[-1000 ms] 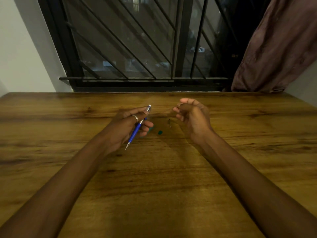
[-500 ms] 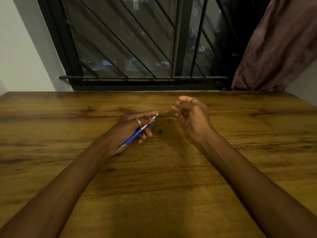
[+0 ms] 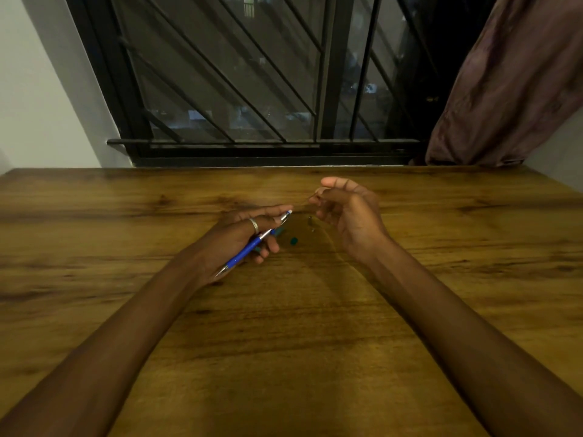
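Wooden table (image 3: 284, 342) fills the lower frame. At centre, the left hand (image 3: 239, 238) grips the blue mechanical pencil (image 3: 252, 246), now lowered from its steeper tilt a second ago, with its rear end aimed right. A green cap (image 3: 294, 241) and a small metal part (image 3: 310, 221) lie just beside it. Farther back, the right hand (image 3: 350, 212) pinches a faint thin lead (image 3: 307, 200) close to that end, so insertion appears imminent.
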